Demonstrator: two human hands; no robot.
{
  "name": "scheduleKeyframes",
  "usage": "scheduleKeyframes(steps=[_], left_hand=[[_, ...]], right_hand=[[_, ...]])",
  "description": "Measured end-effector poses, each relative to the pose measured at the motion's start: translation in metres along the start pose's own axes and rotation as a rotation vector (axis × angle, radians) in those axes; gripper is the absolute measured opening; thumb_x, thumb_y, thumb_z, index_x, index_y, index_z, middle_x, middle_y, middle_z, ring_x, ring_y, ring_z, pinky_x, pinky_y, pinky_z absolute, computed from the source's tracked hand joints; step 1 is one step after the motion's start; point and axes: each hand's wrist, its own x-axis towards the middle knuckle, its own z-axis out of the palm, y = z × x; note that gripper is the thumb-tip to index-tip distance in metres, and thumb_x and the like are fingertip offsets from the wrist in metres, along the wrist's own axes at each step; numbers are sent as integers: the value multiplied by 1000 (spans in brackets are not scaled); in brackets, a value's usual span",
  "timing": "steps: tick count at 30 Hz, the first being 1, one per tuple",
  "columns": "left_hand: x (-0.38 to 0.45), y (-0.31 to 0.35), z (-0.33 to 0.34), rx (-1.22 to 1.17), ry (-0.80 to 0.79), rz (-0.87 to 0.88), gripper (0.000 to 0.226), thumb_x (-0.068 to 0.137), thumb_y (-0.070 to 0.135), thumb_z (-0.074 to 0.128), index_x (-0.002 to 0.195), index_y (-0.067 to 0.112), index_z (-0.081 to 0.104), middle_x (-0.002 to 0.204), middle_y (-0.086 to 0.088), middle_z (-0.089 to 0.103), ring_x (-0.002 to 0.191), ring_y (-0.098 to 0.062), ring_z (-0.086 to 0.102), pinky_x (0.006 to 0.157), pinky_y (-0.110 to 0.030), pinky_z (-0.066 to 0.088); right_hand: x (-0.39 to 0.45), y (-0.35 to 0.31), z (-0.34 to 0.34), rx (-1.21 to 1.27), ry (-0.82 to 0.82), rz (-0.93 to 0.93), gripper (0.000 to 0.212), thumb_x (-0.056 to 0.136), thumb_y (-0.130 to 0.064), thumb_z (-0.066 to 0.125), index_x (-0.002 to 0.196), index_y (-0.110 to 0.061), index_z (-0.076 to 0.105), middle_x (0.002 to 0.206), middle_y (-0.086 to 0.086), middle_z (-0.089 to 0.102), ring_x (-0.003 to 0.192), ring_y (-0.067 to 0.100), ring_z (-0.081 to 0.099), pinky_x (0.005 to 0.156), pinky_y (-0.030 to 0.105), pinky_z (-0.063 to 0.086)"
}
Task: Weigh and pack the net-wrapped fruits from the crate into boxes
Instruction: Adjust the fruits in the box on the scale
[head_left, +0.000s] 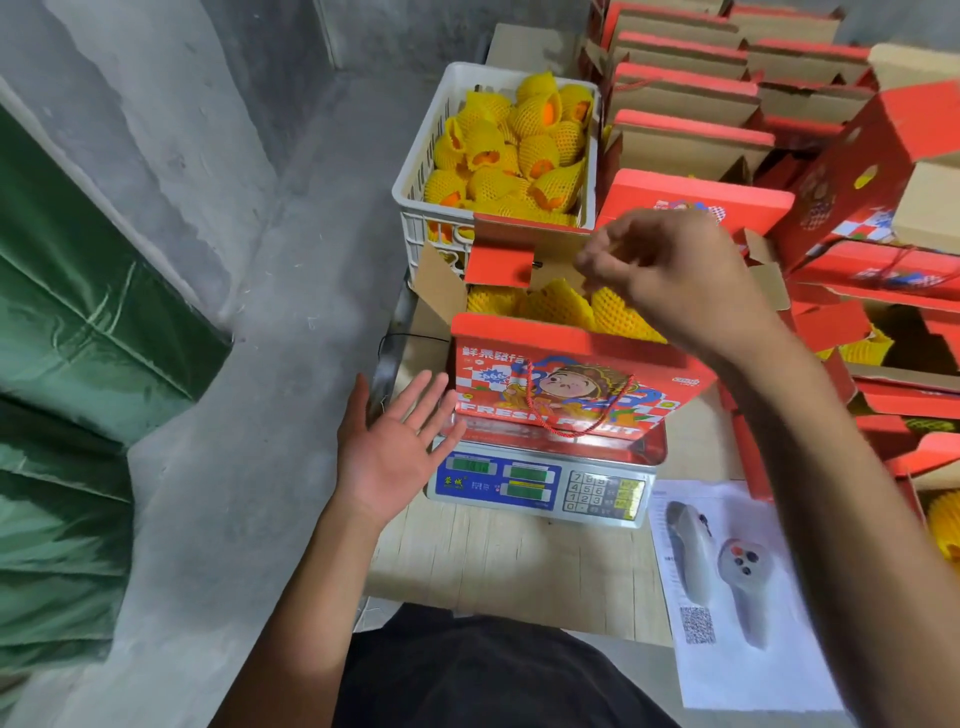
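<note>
The left hand (387, 457), fingers (434, 402) spread flat and holding nothing, hovers just beside the left end of the box (566, 384) on the scale (540, 486). If it leans on the box or pan, the reading would go false. The box stands upright, open at the top, long axis running left to right, printed face toward the person. The crate (441, 218) of net-wrapped fruits (511, 143) sits behind it. Above the box, the right hand (670, 275) hangs loosely curled, apparently holding nothing.

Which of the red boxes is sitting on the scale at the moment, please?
The open red box with the cartoon face and FRESH FRUIT lettering, directly on the scale; the others are stacked on the table to the right.
</note>
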Motion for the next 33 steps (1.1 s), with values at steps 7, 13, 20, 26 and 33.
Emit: scheduleKeyframes(steps=[7,13,20,26,33], left_hand=[[-3,4,0,1,32,0,74,95,69,49,147,16,54,149,-3,56,132,-21,58,115,-48,39],[-8,9,-1,-9,79,20,72,97,69,44,145,16,54,145,-2,60,127,-20,62,115,-47,40],[-13,2,-3,50,87,-6,61,102,60,43,145,17,53,145,-2,60,130,-20,60,108,-45,47],[-15,-4,9,137,77,-32,55,103,54,45,144,18,55,144,-3,61,129,-21,61,102,-45,51],[-36,-2,43,111,-77,-67,54,93,50,67,133,13,67,136,-13,65,120,-29,67,90,-47,56]], right_hand=[[76,25,36,-718,-570,86,57,86,-46,79,132,-15,67,128,10,68,115,32,63,95,38,51],[78,48,71,-942,-528,105,91,77,-71,73,147,-18,48,145,11,57,130,34,56,101,40,48],[70,58,74,-814,-434,43,73,81,-53,79,131,-8,50,126,21,63,114,40,61,80,35,45],[39,28,46,-583,-85,-109,76,76,-74,62,121,-15,48,118,15,63,104,44,62,74,41,36],[-31,-32,49,-139,-18,-250,50,87,-68,55,105,-22,44,80,-8,50,71,20,51,61,37,37]])
